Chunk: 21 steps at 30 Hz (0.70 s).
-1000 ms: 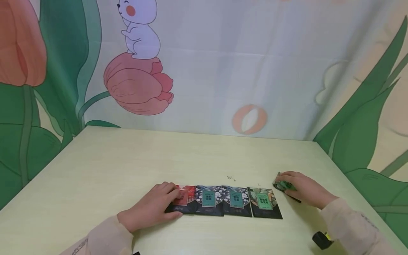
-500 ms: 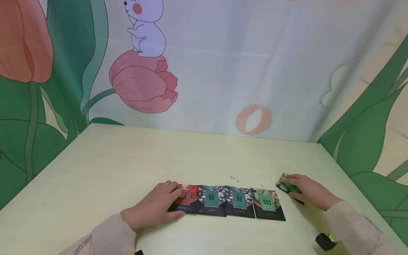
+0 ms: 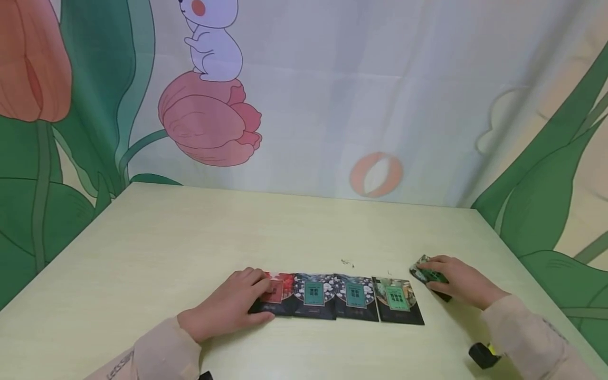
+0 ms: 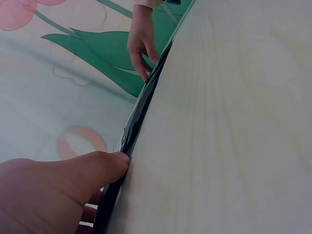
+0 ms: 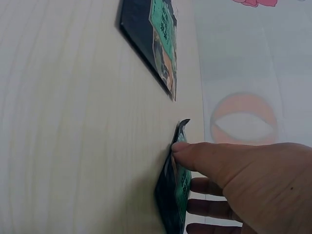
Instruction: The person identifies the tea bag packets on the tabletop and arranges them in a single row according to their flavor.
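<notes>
Four packets, or sachets, form a side-by-side row on the table. My left hand [image 3: 228,306] holds the red-and-black packet [image 3: 285,286] at the row's left end, fingers over its face and thumb at its near edge. Two dark blue packets with white flowers, the left flowered packet [image 3: 314,296] and right flowered packet [image 3: 355,298], lie in the middle. A green-and-black packet [image 3: 398,301] ends the row. Right of it, my right hand [image 3: 463,282] pinches another green packet [image 5: 168,195], tilted up from the table; the fingers partly cover its face.
Small dark marks [image 3: 348,263] show on the pale wooden table [image 3: 214,227] behind the row. A curtain [image 3: 304,116] printed with flowers and a white animal hangs behind the table. A black object [image 3: 483,355] shows beside the right sleeve.
A little more of the packet's face shows beside my right fingers than a second ago. The left hand and the row stay in place; the head view has shifted slightly.
</notes>
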Each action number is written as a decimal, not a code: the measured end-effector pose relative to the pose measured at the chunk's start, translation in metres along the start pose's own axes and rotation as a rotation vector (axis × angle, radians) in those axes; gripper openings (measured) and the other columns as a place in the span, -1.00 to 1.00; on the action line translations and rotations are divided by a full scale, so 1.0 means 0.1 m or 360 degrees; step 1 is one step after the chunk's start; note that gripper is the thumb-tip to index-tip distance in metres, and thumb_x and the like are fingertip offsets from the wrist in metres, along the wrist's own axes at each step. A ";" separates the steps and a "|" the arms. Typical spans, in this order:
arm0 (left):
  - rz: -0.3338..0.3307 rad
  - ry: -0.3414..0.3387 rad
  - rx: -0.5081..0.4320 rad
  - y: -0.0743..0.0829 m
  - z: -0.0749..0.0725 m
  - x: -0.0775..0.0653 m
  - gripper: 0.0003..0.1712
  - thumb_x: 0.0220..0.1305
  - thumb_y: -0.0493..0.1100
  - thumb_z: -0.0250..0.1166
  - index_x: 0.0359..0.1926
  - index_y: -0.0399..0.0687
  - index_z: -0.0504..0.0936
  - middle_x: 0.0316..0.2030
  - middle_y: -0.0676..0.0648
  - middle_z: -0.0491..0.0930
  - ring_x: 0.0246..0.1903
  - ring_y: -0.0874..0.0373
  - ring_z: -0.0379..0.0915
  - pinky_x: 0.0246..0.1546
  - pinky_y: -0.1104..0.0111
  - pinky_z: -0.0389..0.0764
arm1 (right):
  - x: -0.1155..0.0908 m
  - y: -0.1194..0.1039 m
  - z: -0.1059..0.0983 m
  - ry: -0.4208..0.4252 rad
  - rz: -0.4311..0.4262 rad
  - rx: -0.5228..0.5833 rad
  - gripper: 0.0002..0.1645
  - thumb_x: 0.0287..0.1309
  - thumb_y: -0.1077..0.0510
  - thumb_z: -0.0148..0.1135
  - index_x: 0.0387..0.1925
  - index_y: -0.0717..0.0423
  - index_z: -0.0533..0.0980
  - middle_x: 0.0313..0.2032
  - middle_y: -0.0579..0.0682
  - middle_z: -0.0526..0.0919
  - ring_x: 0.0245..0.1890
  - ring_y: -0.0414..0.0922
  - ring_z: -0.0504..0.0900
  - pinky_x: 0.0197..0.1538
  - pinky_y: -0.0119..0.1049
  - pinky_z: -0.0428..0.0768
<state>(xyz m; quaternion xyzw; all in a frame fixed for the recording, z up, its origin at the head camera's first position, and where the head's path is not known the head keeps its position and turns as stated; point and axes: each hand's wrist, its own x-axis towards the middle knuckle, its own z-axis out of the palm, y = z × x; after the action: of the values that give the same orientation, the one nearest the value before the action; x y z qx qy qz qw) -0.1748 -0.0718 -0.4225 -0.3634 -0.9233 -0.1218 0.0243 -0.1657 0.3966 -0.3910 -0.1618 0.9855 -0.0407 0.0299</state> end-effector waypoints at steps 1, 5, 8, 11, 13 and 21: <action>0.0001 0.0002 0.0000 0.00 0.00 0.00 -0.42 0.12 0.24 0.34 0.03 -0.01 0.55 0.03 -0.03 0.49 0.02 0.09 0.36 0.17 0.09 0.42 | 0.00 0.00 0.00 0.0004 0.0004 0.0008 -0.40 0.12 0.04 0.32 0.19 0.17 0.48 0.11 0.34 0.50 0.08 0.31 0.49 0.04 0.16 0.54; 0.0001 0.0008 -0.0002 0.01 0.00 0.00 -0.42 0.12 0.24 0.34 0.03 -0.02 0.55 0.03 -0.04 0.49 0.02 0.09 0.36 0.18 0.09 0.42 | -0.01 -0.01 -0.01 0.0015 0.0005 0.0024 -0.39 0.13 0.02 0.31 0.19 0.18 0.48 0.09 0.34 0.50 0.07 0.31 0.50 0.03 0.16 0.54; -0.0003 -0.0001 0.0002 0.01 0.00 0.00 -0.40 0.12 0.25 0.33 0.04 -0.02 0.55 0.04 -0.04 0.49 0.03 0.09 0.36 0.18 0.10 0.42 | -0.01 -0.02 0.00 0.0029 0.0014 0.0024 -0.40 0.14 0.02 0.30 0.19 0.19 0.48 0.07 0.33 0.51 0.05 0.29 0.51 0.03 0.15 0.54; -0.0010 -0.0013 0.0001 0.01 -0.01 0.00 -0.39 0.12 0.25 0.33 0.05 -0.02 0.55 0.05 -0.04 0.50 0.04 0.08 0.36 0.18 0.09 0.42 | -0.02 -0.01 0.01 0.0048 0.0020 0.0022 -0.41 0.15 0.01 0.29 0.18 0.18 0.49 0.04 0.30 0.53 0.03 0.27 0.53 0.02 0.13 0.55; -0.0015 -0.0018 -0.0005 0.01 -0.01 0.00 -0.39 0.12 0.26 0.33 0.05 -0.02 0.55 0.05 -0.04 0.49 0.04 0.08 0.36 0.18 0.09 0.42 | -0.02 -0.01 0.02 0.0061 0.0023 0.0022 -0.41 0.15 0.00 0.29 0.17 0.18 0.49 0.02 0.29 0.53 0.01 0.25 0.54 0.01 0.13 0.55; -0.0011 -0.0011 0.0009 0.00 0.00 0.00 -0.39 0.11 0.26 0.34 0.04 -0.02 0.55 0.04 -0.04 0.49 0.03 0.08 0.36 0.17 0.09 0.42 | -0.01 -0.02 0.04 0.0066 0.0050 0.0010 -0.41 0.14 -0.02 0.29 0.16 0.17 0.50 -0.02 0.25 0.55 -0.04 0.19 0.56 -0.03 0.09 0.57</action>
<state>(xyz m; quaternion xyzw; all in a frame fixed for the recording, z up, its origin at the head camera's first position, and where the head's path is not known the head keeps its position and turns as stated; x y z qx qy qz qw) -0.1746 -0.0714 -0.4223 -0.3605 -0.9250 -0.1181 0.0217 -0.1637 0.3953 -0.3943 -0.1452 0.9882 -0.0468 0.0106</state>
